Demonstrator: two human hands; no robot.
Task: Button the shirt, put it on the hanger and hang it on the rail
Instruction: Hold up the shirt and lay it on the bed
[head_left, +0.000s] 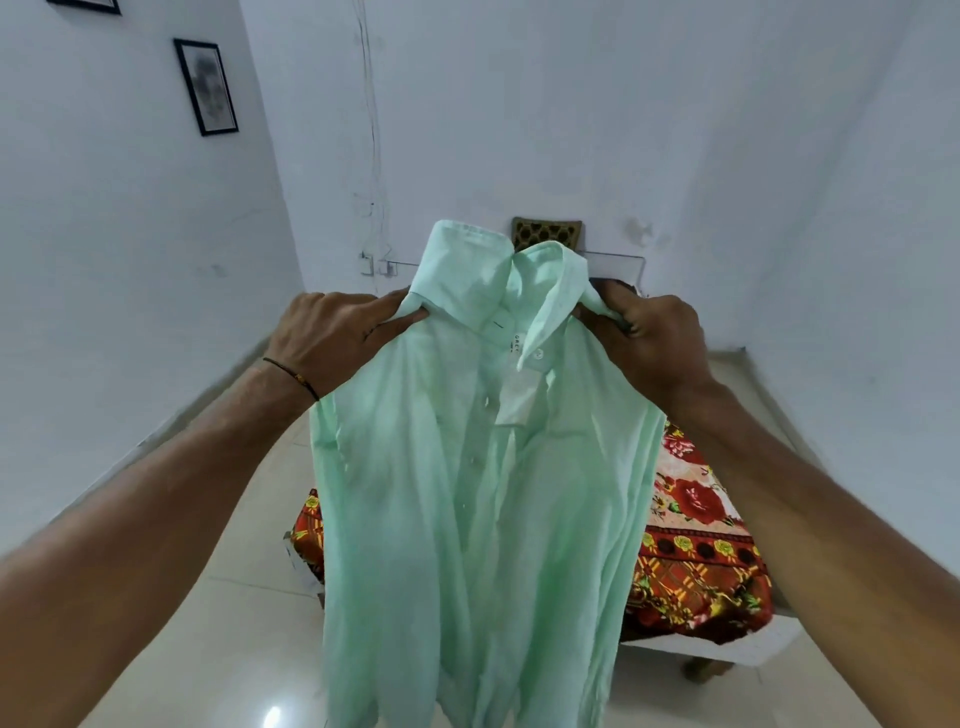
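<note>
Shirt (467, 493), pale green, collar open: I see it held up in mid-air, dead centre | left hand (332, 338) pinches its shoulder at 9 o'clock | right hand (652, 340) clenched on its shoulder at 3 o'clock | flowered bedspread (696, 551) behind, 4 o'clock

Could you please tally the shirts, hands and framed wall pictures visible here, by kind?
Shirt: 1
Hands: 2, left hand and right hand, both gripping the shirt
Framed pictures: 2, whole picture and cropped picture at the top edge
Total: 5
</note>
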